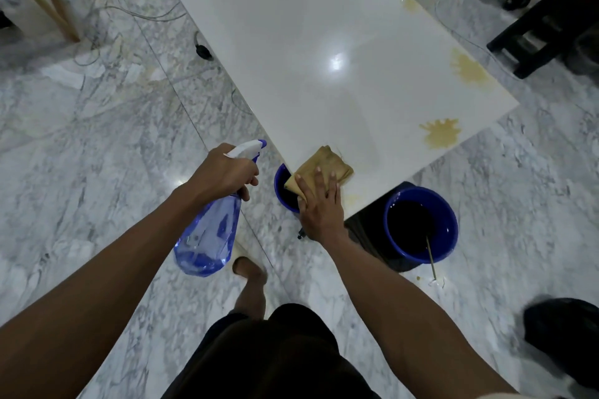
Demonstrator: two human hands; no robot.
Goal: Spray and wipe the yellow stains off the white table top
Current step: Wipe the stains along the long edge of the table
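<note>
The white table top [291,42] runs from the near corner up and away. Yellow stains sit along its right side: one near the front edge [441,134], one further back [470,70], a smaller one beyond [410,3]. My right hand [321,204] presses flat, fingers straight, on a folded tan cloth [324,165] at the table's near corner; a faint yellow smear [353,197] lies beside it. My left hand [223,172] grips the neck of a blue spray bottle [207,236], held over the floor left of the table, nozzle pointing toward the table.
A blue bucket [450,223] of dark liquid with a stick in it stands on the marble floor right of the corner. Another blue bucket [280,188] shows under the table edge. Cables [129,10] trail on the floor at left. A dark stool [531,39] and someone's legs are at top right.
</note>
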